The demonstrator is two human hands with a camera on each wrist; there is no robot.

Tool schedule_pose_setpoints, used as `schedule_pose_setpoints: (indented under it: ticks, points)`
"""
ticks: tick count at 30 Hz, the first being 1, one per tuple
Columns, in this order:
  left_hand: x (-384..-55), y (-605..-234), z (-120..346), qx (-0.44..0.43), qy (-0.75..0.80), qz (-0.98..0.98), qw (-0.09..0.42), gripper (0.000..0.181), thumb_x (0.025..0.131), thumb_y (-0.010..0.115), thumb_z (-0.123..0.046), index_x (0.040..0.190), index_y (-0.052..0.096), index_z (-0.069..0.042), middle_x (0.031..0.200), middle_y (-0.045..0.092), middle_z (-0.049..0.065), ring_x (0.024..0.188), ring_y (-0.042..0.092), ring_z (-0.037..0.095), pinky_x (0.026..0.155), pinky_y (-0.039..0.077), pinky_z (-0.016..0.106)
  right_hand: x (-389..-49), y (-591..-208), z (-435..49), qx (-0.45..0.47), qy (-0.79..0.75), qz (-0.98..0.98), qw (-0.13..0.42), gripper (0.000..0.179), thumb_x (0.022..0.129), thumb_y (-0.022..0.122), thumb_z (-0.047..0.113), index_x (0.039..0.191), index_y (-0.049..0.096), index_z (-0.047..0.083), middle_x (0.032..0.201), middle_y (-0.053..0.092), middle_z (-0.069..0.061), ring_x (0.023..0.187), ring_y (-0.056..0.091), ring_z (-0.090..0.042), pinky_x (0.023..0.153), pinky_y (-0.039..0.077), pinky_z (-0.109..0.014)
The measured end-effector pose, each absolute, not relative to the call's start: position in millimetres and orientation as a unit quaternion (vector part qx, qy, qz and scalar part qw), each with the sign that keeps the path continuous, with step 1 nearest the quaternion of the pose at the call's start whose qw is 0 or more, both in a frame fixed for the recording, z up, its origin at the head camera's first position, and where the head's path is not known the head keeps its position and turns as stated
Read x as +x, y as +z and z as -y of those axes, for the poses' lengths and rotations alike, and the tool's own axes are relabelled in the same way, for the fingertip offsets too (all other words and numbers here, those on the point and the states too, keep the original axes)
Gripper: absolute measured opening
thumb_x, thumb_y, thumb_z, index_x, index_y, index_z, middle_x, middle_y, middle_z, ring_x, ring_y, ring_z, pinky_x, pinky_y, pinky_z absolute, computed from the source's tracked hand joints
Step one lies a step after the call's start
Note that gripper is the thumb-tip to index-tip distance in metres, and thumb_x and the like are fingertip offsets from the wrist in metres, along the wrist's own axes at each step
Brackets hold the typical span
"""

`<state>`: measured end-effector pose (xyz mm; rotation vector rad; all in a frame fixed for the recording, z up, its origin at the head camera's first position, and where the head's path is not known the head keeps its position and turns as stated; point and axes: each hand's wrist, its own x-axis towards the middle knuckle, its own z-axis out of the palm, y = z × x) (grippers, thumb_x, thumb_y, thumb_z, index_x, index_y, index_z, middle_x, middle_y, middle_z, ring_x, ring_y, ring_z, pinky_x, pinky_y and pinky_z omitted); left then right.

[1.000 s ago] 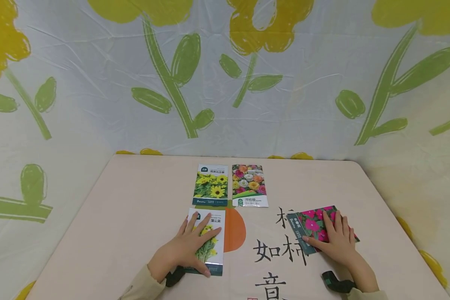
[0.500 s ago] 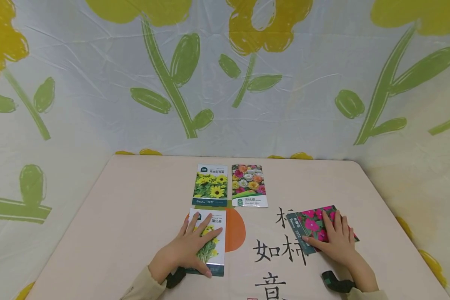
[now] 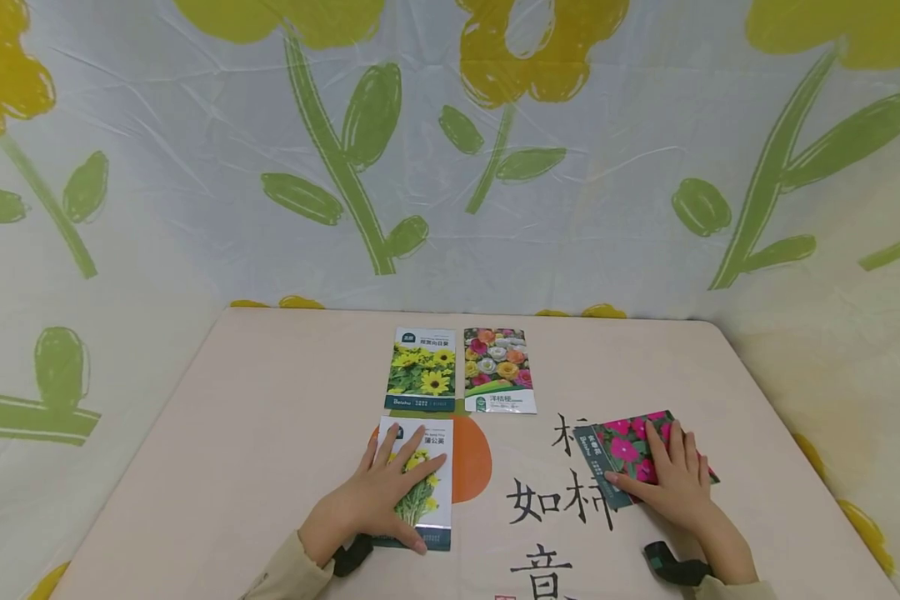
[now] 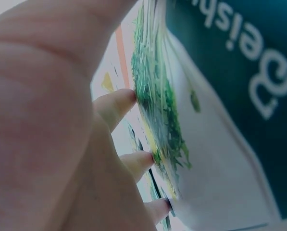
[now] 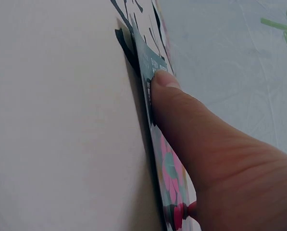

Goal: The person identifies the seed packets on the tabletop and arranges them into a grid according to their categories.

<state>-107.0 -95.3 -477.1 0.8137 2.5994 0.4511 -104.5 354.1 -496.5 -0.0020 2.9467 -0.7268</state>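
Observation:
My left hand (image 3: 375, 492) lies with spread fingers on a white seed packet (image 3: 437, 479) printed with yellow flowers and a dark green bottom band. In the left wrist view, fingertips (image 4: 142, 161) touch the face of that packet, seen steeply from the side. On the right, my right hand (image 3: 677, 483) rests with extended fingers on a seed packet with pink flowers (image 3: 624, 450), which lies turned at an angle. Its thumb (image 5: 167, 82) presses near the green band in the right wrist view. The palms hide part of both packets.
Behind the left packet, a yellow sunflower seed packet (image 3: 422, 371) and a packet with mixed-colour blooms (image 3: 498, 371) lie side by side. The pink tablecloth (image 3: 255, 400) bears black characters and an orange circle (image 3: 471, 458). A flower-printed curtain (image 3: 570, 233) encloses the table.
My left hand has slid its white packet slightly to the right and straightened it. The right hand and the pink-flowered packet have stayed in place.

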Motion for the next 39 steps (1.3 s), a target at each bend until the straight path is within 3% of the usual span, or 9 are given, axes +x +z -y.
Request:
schedule_pose_setpoints:
  ticks: [9, 20, 32, 39]
  points:
    - [-107, -475, 96, 0.29, 0.167, -0.923, 0.189, 0.113, 0.063, 0.081, -0.069, 0.157, 0.032, -0.03, 0.166, 0.005, 0.01, 0.149, -0.005, 0.045, 0.115, 0.0, 0.067, -104, -492, -352, 0.001, -0.23, -0.972, 0.054, 0.114, 0.08, 0.073, 0.054, 0.153, 0.013, -0.008, 0.153, -0.01, -0.043, 0.14, -0.013, -0.061, 0.107, -0.011, -0.073]
    - [-110, -493, 99, 0.3, 0.216, -0.907, 0.202, 0.115, 0.063, 0.081, -0.068, 0.158, 0.027, -0.033, 0.167, -0.004, 0.006, 0.148, -0.017, 0.042, 0.112, -0.016, 0.064, -106, -493, -354, -0.012, -0.243, -0.969, 0.047, 0.114, 0.078, 0.075, 0.053, 0.151, 0.016, -0.011, 0.152, -0.008, -0.044, 0.139, -0.013, -0.062, 0.106, -0.013, -0.074]
    - [-109, -482, 96, 0.287, 0.191, -0.915, 0.211, 0.113, 0.064, 0.081, -0.068, 0.157, 0.03, -0.031, 0.167, 0.0, 0.008, 0.148, -0.013, 0.043, 0.113, -0.01, 0.065, -109, -504, -355, -0.054, -0.267, -0.962, 0.031, 0.115, 0.076, 0.077, 0.053, 0.151, 0.017, -0.011, 0.153, -0.007, -0.044, 0.137, -0.015, -0.063, 0.103, -0.019, -0.074]
    - [-108, -478, 96, 0.286, 0.173, -0.92, 0.204, 0.113, 0.063, 0.079, -0.071, 0.157, 0.03, -0.031, 0.167, 0.002, 0.008, 0.149, -0.011, 0.042, 0.115, -0.007, 0.064, -106, -487, -342, -0.057, -0.265, -0.961, 0.062, 0.115, 0.074, 0.08, 0.049, 0.15, 0.02, -0.012, 0.154, -0.006, -0.043, 0.138, -0.012, -0.065, 0.104, -0.012, -0.076]
